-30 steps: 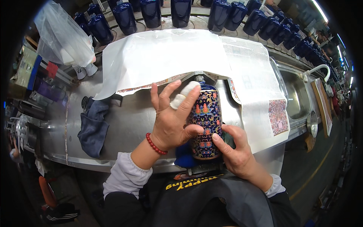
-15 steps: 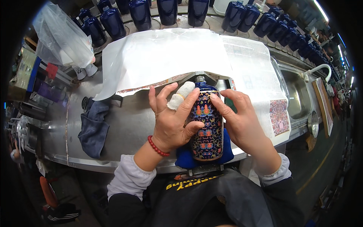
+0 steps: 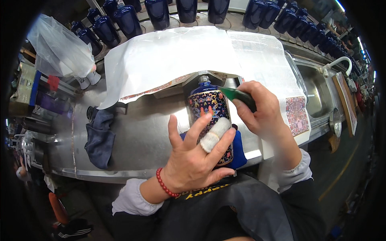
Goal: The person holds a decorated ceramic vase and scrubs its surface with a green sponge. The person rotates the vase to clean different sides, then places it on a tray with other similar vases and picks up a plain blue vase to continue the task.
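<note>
Left hand (image 3: 193, 160) grip clasps patterned bottle (image 3: 211, 116) (lying on bench) — right hand (image 3: 261, 108) grip pinches green tool (image 3: 237, 95).

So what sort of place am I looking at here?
Likely a ceramics decorating workshop: rows of dark blue bottles line the steel workbench, patterned decal sheets lie about, and a sink sits alongside.

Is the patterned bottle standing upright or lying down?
Lying down: the bottle rests lengthwise on a blue pad, neck pointing away, the left hand across its body.
</note>
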`<state>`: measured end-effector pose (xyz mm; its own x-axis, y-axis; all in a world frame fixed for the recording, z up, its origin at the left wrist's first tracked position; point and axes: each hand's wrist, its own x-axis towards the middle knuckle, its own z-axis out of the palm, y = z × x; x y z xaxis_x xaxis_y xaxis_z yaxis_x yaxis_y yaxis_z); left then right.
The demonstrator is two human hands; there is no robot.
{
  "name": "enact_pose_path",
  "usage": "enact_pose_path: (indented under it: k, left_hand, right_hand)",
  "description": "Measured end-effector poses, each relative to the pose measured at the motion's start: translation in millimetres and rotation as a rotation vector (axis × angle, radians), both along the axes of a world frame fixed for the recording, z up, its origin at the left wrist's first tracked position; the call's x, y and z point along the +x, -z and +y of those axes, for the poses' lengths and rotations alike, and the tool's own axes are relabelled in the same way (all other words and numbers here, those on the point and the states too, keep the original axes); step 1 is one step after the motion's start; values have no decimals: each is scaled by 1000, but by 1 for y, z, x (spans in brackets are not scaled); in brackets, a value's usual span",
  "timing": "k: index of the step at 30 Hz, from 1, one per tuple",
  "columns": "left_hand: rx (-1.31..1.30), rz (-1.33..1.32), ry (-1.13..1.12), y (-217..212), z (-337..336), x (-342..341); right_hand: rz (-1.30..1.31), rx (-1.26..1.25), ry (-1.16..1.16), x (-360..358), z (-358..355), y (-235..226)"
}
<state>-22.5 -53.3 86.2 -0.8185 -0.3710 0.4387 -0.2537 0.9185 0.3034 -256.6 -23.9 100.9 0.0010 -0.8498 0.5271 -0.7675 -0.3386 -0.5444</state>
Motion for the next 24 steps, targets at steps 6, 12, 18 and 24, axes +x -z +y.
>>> enact_pose_path:
  k: [6,12,18,24]
  left_hand:
    - [-35,2,-114,22,32,4]
    - [-84,68,-238,39,31,-3]
    - [-58,147,-265,42,29,-2]
    - [164,74,-260,36,22,3]
  right_hand:
    - [-116,358,-134,2,-48,-44]
    - [-183,449,-227,5,-45,-35]
    - [360,-191,-220,26,-20,-41]
    - [-40,-36,138,-1,-32,-22]
